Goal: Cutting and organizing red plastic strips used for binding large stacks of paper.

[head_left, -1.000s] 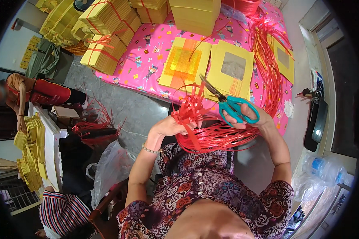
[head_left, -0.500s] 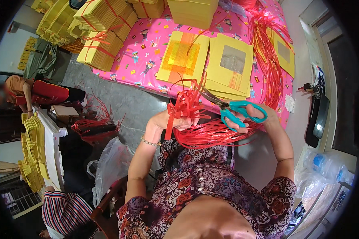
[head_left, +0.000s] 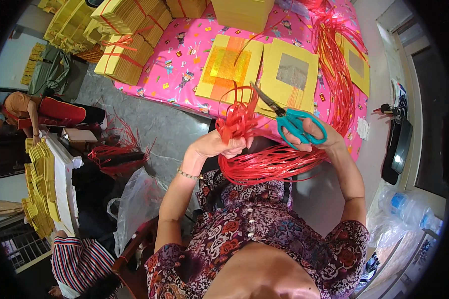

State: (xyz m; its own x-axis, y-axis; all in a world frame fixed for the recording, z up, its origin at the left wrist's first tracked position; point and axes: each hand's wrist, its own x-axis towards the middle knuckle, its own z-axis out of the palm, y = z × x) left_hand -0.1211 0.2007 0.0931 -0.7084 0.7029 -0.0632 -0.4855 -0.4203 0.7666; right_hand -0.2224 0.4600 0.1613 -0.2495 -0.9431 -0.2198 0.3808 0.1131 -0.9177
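My left hand [head_left: 227,145] is closed around one end of a thick bundle of shiny red plastic straps [head_left: 274,167]. Looped ends [head_left: 238,117] stick up above the fist, while the long strands sag to the right across my lap and run up onto the table. Teal-handled scissors [head_left: 297,127] are in my right hand [head_left: 317,134], fingers through the handles. Their dark blades look closed and point up and left, to the right of the loops and apart from them.
A pink patterned table [head_left: 177,74] carries yellow paper sheets [head_left: 289,74] and tied yellow stacks [head_left: 124,62]. More red strands [head_left: 334,74] lie along its right side. Two people work at the left by yellow piles [head_left: 42,184]. A clear plastic bag [head_left: 139,204] hangs by a chair.
The scissors have swung upward and their blades have come together, away from the loops. My left hand has shifted slightly right and up with the bundle.
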